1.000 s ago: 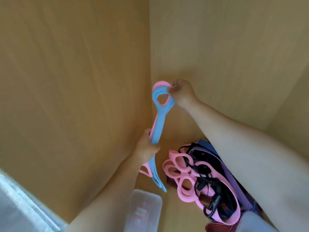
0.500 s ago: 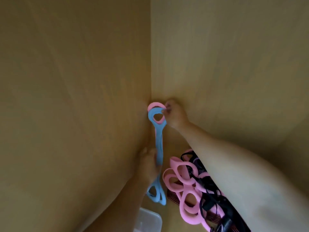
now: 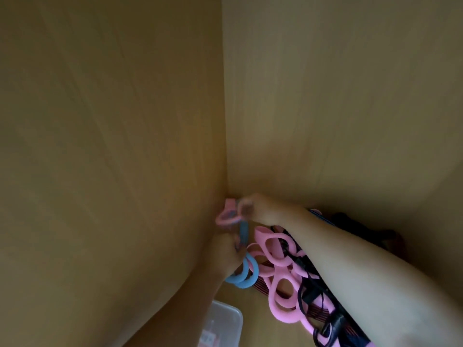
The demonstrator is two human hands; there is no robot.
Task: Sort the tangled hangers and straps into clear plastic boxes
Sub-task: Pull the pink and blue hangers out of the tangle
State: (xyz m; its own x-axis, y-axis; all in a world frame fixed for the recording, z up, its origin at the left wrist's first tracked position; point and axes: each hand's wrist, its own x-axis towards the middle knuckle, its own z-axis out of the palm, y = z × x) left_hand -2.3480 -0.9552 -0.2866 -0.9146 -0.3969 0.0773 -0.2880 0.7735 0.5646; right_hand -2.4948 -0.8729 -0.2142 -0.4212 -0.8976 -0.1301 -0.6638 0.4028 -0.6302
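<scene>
A blue and pink loop strap [image 3: 243, 231] hangs between my two hands in the corner of a wooden cabinet. My right hand [image 3: 255, 207] pinches its upper pink loop against the back corner. Lower down, my left hand [image 3: 225, 256] grips the strap's middle, and its blue end loops [image 3: 244, 275] dangle below that hand. A tangled pile of pink loop straps [image 3: 278, 269] with black and purple straps [image 3: 310, 296] lies on the cabinet floor under my right forearm. A clear plastic box [image 3: 225, 324] shows at the bottom, partly behind my left forearm.
Wooden cabinet walls [image 3: 112, 146] close in on the left and at the back [image 3: 338, 108], meeting at a corner just above my hands. More dark straps [image 3: 375, 234] lie at the far right of the floor.
Both hands and the blue and pink strap have dropped lower toward the cabinet floor, and the hands have come closer together. The view has tilted up, showing more wall.
</scene>
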